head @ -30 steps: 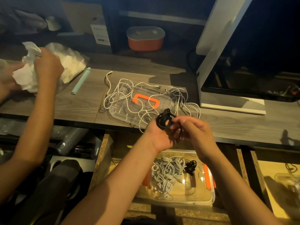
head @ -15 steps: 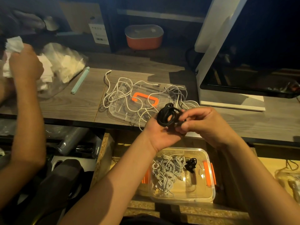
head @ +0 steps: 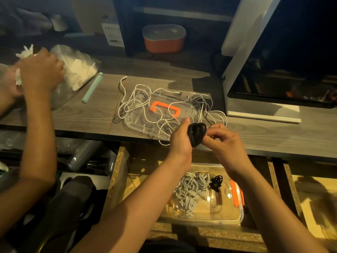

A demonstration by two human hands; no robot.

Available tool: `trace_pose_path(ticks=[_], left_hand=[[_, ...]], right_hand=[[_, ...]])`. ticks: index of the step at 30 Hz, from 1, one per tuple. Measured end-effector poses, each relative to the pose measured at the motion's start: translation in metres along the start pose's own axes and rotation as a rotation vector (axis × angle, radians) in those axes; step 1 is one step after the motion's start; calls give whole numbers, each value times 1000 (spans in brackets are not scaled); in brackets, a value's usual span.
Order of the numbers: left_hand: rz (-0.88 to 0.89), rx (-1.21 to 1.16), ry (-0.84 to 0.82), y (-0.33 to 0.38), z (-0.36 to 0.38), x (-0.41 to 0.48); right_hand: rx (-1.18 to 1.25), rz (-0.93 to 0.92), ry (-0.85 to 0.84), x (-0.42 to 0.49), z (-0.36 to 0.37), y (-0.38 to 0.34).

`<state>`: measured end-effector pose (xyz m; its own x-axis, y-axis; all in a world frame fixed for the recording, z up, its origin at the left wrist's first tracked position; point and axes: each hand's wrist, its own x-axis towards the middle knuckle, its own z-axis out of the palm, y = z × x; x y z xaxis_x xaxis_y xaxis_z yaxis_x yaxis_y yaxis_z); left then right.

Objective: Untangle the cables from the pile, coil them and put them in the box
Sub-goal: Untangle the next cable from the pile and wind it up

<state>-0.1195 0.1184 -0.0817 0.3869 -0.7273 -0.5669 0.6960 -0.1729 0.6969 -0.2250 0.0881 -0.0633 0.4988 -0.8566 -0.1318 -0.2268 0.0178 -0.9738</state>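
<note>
While left hand [head: 179,141] and right hand [head: 222,143] pinch one glossy, coiled black cable [head: 197,133], one black coil [head: 216,183] lies at two o'clock in the box [head: 235,218].

**Dim, amber-lit work corner**

Wood-grain tabletop [head: 91,115] under low, warm light, with deep shadow behind. At the back, a dark shelf [head: 182,13] with an orange tub [head: 164,41] and a cardboard box [head: 94,15]. To the right, a white-framed cabinet [head: 255,99]. Below the front edge, an open chipboard drawer [head: 116,172].
</note>
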Motion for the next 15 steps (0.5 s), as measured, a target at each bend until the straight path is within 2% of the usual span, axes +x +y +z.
trace_pose_path(ticks=[3, 7, 11, 15], left_hand=[[23, 39, 107, -11, -3, 1], [31, 38, 184, -17, -11, -1], [-124, -24, 69, -10, -5, -8], [-63, -15, 31, -7, 0, -11]], right_hand=[[-6, -24, 36, -5, 5, 6], [105, 46, -37, -13, 8, 14], [274, 127, -9, -15, 10, 24], [557, 187, 56, -18, 20, 25]])
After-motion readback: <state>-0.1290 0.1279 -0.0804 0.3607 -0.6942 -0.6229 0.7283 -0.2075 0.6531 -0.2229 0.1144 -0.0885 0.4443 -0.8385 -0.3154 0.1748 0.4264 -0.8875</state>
